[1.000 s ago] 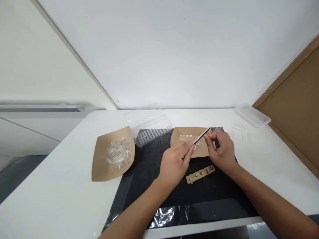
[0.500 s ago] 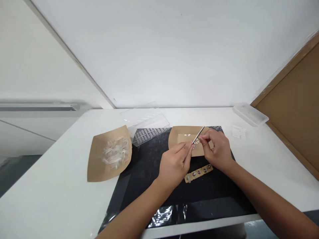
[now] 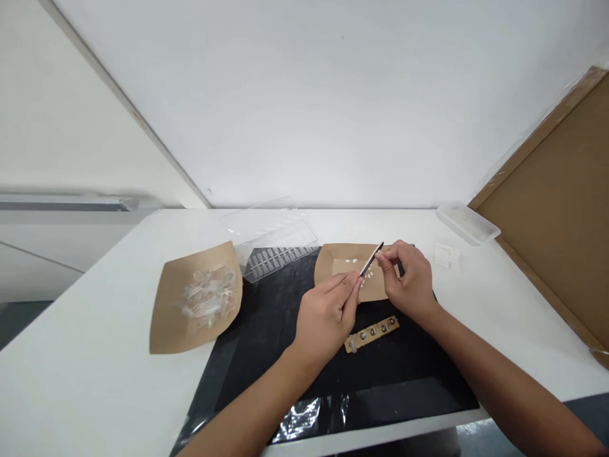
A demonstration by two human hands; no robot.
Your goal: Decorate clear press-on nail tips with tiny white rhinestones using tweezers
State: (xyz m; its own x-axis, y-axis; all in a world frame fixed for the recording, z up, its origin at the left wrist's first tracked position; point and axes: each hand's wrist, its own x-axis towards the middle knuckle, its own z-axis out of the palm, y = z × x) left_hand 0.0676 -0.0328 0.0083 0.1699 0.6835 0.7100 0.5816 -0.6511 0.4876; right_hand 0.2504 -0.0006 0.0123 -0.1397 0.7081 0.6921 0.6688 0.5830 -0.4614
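A thin black-and-white strip (image 3: 370,259) slants up to the right above a brown paper tray (image 3: 325,264). My left hand (image 3: 328,312) pinches its lower end between thumb and fingers. Close to the strip's upper part, my right hand (image 3: 408,277) is closed in a pinch; anything between its fingertips is too small to make out. Several small white pieces (image 3: 351,261) lie in the tray. Below the hands, a tan strip with round metal parts (image 3: 373,332) rests on the black mat (image 3: 280,355), with a clear piece at its left end.
At the left stands a brown paper tray (image 3: 166,304) of clear plastic pieces (image 3: 210,295). Behind are clear plastic cases (image 3: 280,244) with rows of nail-shaped pieces. A translucent container (image 3: 467,223), a small white grid (image 3: 447,256) and a cardboard box (image 3: 552,209) are at the right.
The whole view has shifted slightly, so things appear farther left. The held strip has turned a little, showing more of its black side. Both hands keep their pinches.
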